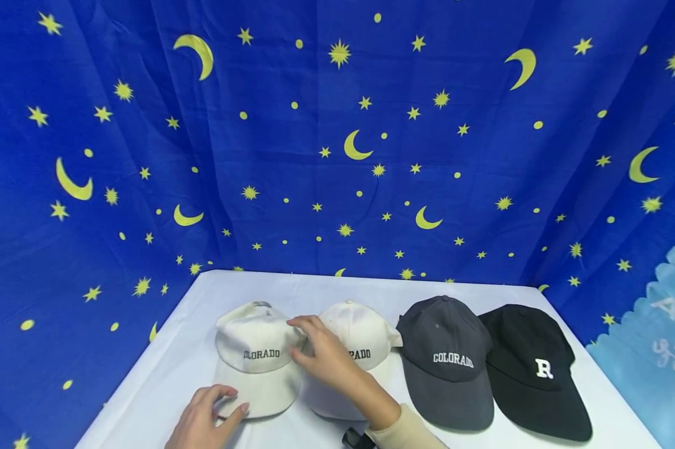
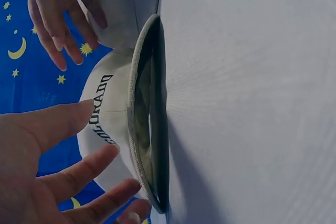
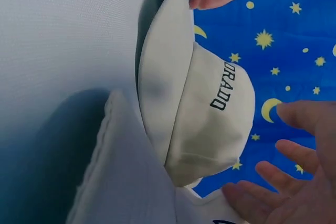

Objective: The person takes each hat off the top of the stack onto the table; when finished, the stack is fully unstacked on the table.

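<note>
An off-white baseball cap (image 1: pixel 253 337) with dark COLORADO lettering sits at the left of a row, brim toward me. My left hand (image 1: pixel 203 416) is at the left front corner of its brim, thumb and fingers spread apart. In the left wrist view those fingers (image 2: pixel 86 169) reach toward the brim edge without curling round it. My right hand (image 1: pixel 330 357) hovers at the right side of this cap's crown, its fingers loosely bent with nothing between them. It partly covers a second off-white COLORADO cap (image 1: pixel 351 318). The right wrist view shows the right hand (image 3: pixel 294 182) beside the crown.
To the right lie a dark grey COLORADO cap (image 1: pixel 444 340) and a black cap (image 1: pixel 525 343) with a white R, its crown overlapping the grey one's side. All rest on a white-covered table (image 1: pixel 163 374). A blue star-and-moon curtain (image 1: pixel 292 156) hangs behind.
</note>
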Available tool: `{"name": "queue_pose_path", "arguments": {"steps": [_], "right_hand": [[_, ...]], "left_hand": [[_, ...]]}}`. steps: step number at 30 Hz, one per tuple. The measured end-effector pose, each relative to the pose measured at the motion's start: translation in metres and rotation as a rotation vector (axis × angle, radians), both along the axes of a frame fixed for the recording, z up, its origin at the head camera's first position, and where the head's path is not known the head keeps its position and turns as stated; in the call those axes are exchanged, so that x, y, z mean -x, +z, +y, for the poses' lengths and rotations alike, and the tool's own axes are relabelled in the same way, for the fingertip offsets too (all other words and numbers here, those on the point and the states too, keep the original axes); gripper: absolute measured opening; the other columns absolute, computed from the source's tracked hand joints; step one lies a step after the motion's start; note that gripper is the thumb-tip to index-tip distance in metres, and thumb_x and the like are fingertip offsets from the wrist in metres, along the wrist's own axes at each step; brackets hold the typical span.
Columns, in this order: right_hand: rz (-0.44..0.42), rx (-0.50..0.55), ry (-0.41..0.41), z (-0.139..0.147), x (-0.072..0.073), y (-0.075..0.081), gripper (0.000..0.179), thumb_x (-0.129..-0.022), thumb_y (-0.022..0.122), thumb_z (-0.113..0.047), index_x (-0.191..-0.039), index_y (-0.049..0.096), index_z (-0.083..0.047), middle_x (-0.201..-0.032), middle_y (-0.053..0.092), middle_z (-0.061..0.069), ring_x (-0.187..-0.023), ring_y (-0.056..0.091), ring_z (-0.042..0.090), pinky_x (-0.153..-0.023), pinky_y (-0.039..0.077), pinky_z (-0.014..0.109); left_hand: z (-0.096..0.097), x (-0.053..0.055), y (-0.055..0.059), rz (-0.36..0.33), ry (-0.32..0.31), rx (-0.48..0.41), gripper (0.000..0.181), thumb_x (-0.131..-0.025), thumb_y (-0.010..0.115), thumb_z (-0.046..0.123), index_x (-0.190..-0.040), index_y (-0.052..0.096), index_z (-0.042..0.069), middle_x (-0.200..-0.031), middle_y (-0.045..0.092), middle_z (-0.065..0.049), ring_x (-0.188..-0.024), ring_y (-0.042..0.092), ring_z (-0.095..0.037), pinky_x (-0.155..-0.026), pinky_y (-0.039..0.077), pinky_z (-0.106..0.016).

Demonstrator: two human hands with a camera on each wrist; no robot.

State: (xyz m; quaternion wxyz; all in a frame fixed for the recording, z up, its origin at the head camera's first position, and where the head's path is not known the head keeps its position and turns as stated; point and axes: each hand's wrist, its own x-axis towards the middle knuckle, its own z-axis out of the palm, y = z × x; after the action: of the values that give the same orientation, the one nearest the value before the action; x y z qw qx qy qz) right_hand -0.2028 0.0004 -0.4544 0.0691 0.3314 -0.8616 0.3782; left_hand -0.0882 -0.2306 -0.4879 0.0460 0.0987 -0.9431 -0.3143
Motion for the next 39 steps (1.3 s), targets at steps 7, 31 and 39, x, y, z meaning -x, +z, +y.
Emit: {"name": "queue_pose_path", "arguments": {"steps": [7, 31, 39], "right_hand": [[-0.03, -0.103, 0.043, -0.001, -0.004, -0.005, 0.058, -0.095, 0.073, -0.025, -0.147, 0.051, -0.011, -0.147, 0.052, 0.009, -0.135, 0.052, 0.027, -0.112, 0.04, 0.04], [-0.036, -0.241, 0.084, 0.0, -0.01, -0.014, 0.068, -0.097, 0.071, -0.034, -0.154, 0.042, -0.012, -0.161, 0.034, 0.017, -0.147, 0.035, 0.035, -0.116, 0.035, 0.049], [-0.03, -0.24, 0.096, 0.001, -0.011, -0.011, 0.065, -0.097, 0.071, -0.035, -0.152, 0.045, -0.012, -0.16, 0.037, 0.015, -0.146, 0.037, 0.033, -0.116, 0.035, 0.048]], "left_hand": [[-0.002, 0.003, -0.001, -0.051, -0.02, 0.029, 0.059, -0.085, 0.078, 0.055, -0.122, 0.069, 0.01, -0.128, 0.061, -0.02, -0.116, 0.056, -0.045, -0.095, 0.043, -0.062], [-0.001, 0.011, -0.002, -0.15, -0.13, 0.096, 0.077, -0.085, 0.076, 0.057, -0.14, 0.06, 0.006, -0.149, 0.043, -0.033, -0.129, 0.046, -0.057, -0.096, 0.041, -0.07], [-0.009, 0.016, 0.002, -0.16, -0.164, 0.066, 0.075, -0.091, 0.069, 0.059, -0.142, 0.058, 0.006, -0.152, 0.04, -0.033, -0.133, 0.043, -0.056, -0.098, 0.039, -0.071]]}}
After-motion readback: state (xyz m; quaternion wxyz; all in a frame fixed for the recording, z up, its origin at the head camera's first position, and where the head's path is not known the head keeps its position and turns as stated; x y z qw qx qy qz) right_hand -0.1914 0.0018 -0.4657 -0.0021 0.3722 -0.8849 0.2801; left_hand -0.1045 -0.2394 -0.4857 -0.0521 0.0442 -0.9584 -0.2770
